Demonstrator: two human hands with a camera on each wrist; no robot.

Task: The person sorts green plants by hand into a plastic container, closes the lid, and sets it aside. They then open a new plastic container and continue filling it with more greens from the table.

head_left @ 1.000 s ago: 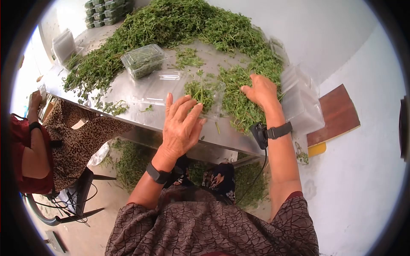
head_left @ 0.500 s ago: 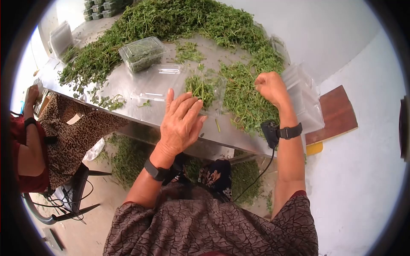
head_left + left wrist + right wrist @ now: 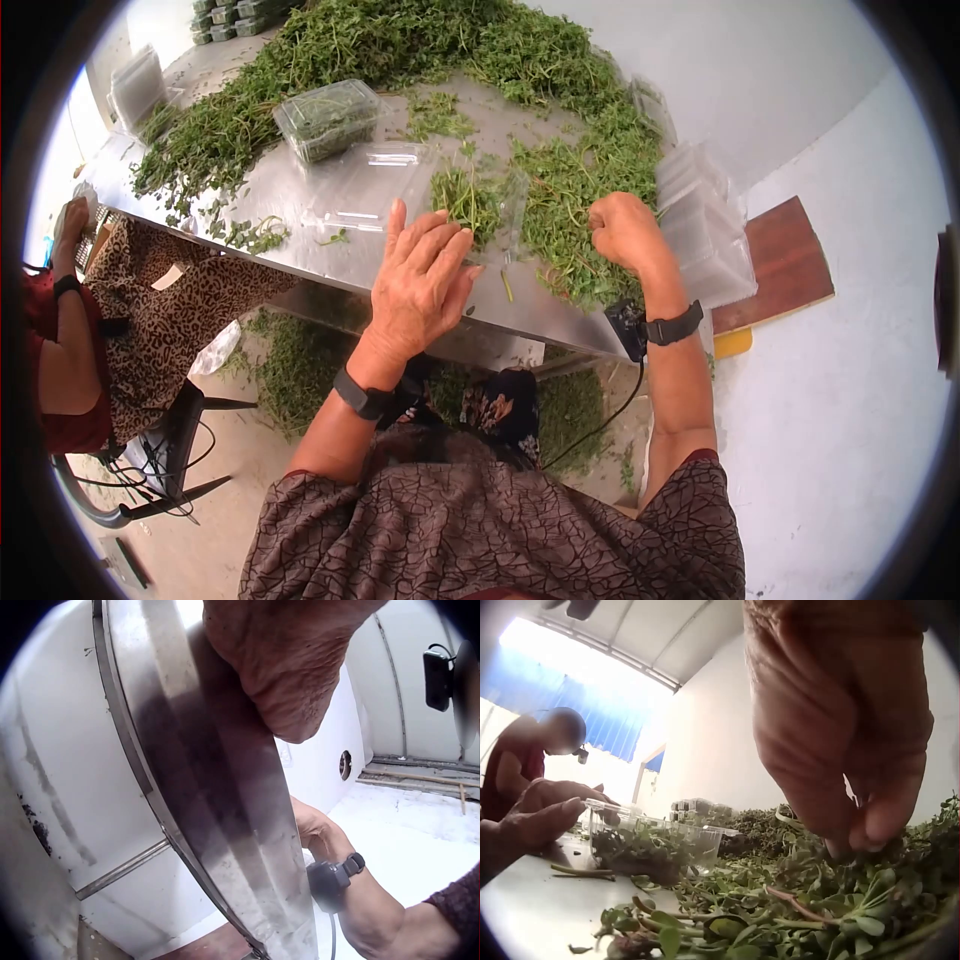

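Observation:
My left hand (image 3: pixel 428 265) lies flat on the steel table (image 3: pixel 300 215), fingers straight, their tips at the near edge of an open clear clamshell box (image 3: pixel 478 205) holding a tuft of green herbs. My right hand (image 3: pixel 620 230) is curled into a fist over the loose herb pile (image 3: pixel 570 200) just right of the box. In the right wrist view its fingers (image 3: pixel 847 772) pinch down into leafy sprigs (image 3: pixel 780 915), with the box (image 3: pixel 656 844) and left hand (image 3: pixel 540 817) beyond. The left wrist view shows only the palm (image 3: pixel 292 667) and the table's edge (image 3: pixel 225 817).
A closed, filled clamshell (image 3: pixel 330 118) sits at the back left beside a large heap of herbs (image 3: pixel 400 40). Stacks of empty clear boxes (image 3: pixel 705 225) stand at the right edge. Another person (image 3: pixel 60 340) sits to the left. Herb scraps lie on the floor (image 3: pixel 290 370).
My right hand, flat on the herbs a second ago, has curled into a fist and drawn back toward the table's near edge. My left hand has stayed put.

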